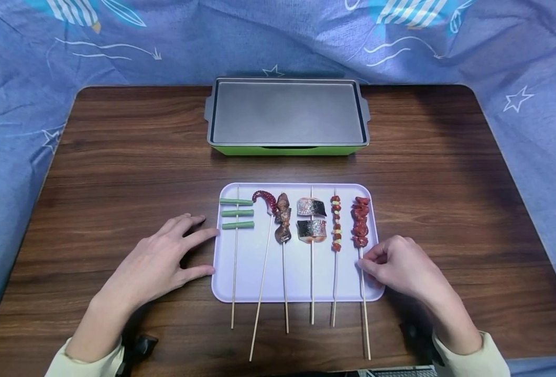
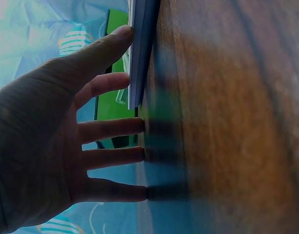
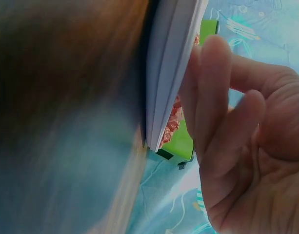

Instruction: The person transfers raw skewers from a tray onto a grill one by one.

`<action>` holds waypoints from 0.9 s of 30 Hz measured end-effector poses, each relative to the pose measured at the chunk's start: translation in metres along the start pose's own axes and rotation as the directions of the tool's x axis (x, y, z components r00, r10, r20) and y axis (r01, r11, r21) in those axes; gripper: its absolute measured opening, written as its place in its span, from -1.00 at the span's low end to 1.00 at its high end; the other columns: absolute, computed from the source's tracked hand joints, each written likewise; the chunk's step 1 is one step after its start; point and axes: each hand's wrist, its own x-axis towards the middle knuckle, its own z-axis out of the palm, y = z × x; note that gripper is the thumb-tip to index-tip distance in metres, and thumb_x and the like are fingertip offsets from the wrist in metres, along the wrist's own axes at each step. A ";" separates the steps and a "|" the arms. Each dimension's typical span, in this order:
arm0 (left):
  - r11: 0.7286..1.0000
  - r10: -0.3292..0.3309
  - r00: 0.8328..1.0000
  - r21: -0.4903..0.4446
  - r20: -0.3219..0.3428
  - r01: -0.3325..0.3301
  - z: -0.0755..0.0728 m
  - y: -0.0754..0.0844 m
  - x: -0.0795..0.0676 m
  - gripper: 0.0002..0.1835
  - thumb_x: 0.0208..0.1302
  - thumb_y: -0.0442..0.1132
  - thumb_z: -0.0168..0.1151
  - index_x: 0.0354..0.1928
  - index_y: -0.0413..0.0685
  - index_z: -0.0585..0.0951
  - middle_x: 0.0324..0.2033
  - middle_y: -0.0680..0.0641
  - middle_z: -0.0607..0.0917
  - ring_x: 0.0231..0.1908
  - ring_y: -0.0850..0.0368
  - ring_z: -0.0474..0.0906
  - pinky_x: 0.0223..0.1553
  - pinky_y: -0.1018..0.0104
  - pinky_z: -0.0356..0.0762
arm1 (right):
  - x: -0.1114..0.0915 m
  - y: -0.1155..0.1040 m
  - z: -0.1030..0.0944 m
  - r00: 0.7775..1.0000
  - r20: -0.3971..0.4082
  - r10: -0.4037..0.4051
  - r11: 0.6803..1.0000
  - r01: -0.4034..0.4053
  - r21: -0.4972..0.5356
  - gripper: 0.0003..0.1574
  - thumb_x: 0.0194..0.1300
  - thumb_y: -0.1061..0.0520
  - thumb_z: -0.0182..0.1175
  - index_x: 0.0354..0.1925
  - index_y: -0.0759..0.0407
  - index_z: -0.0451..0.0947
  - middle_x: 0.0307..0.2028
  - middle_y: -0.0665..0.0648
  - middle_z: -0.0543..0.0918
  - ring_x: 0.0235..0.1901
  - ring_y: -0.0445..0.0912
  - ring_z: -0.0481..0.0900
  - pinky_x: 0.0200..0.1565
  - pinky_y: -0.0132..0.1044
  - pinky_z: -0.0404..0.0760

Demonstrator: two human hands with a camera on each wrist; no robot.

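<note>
A pale lilac tray [image 1: 259, 277] bears a row of skewers, their stick ends jutting past its near edge. My left hand [image 1: 157, 259] touches the tray's left edge with thumb and forefinger; in the left wrist view, its other straight fingertips reach the table. At the tray's right side my right hand [image 1: 402, 267] pinches the stick of the red meat skewer [image 1: 360, 225]. Leftward lie a thin red-and-yellow skewer [image 1: 336, 222], a fish-piece skewer [image 1: 312, 230], a brown meat skewer [image 1: 283, 217], an octopus tentacle skewer [image 1: 265, 198] and a green-stick skewer [image 1: 237, 213].
Behind the tray stands a green grill with a flat dark grey plate [image 1: 287, 112] and side handles. Blue patterned cloth [image 1: 278, 36] hangs along the back of the wooden table [image 1: 131, 157]. A keyboard-like object [image 1: 400, 373] shows at the bottom edge.
</note>
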 end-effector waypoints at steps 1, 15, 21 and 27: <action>1.000 0.002 1.000 -0.001 -0.002 -0.002 0.000 0.000 0.000 -0.27 0.09 0.27 0.38 0.30 0.21 0.51 0.24 -0.16 0.46 0.23 -0.12 0.36 -0.14 -0.15 0.56 | 0.000 0.000 0.000 1.000 0.005 0.007 1.000 -0.007 0.003 -0.81 0.17 0.07 0.40 -0.57 -0.01 0.71 -0.76 -0.24 0.53 -0.70 -0.26 0.46 -0.57 -0.33 0.39; 1.000 0.001 1.000 0.001 0.000 -0.001 0.000 -0.001 0.001 -0.26 0.08 0.29 0.37 0.30 0.22 0.52 0.23 -0.16 0.47 0.23 -0.11 0.37 -0.14 -0.15 0.56 | -0.002 0.001 -0.006 0.999 -0.023 0.038 0.998 -0.036 0.055 -0.80 0.18 0.19 0.31 -0.58 0.04 0.68 -0.75 -0.21 0.53 -0.72 -0.23 0.44 -0.63 -0.35 0.32; 1.000 0.001 1.000 -0.002 0.000 -0.001 0.000 -0.001 0.001 -0.27 0.08 0.28 0.38 0.30 0.21 0.52 0.23 -0.16 0.47 0.23 -0.11 0.37 -0.13 -0.14 0.56 | -0.004 0.002 -0.010 0.999 -0.031 0.029 0.996 -0.026 0.080 -0.79 0.20 0.21 0.30 -0.56 0.04 0.68 -0.74 -0.21 0.54 -0.70 -0.25 0.44 -0.64 -0.35 0.29; 1.000 0.005 1.000 -0.006 0.000 -0.005 0.000 -0.001 0.001 -0.27 0.08 0.28 0.38 0.30 0.22 0.52 0.22 -0.15 0.47 0.22 -0.10 0.37 -0.13 -0.13 0.56 | -0.007 0.003 -0.014 0.999 -0.050 0.004 0.987 0.004 0.158 -0.82 0.23 0.24 0.31 -0.52 0.11 0.68 -0.72 -0.18 0.58 -0.68 -0.24 0.51 -0.64 -0.37 0.35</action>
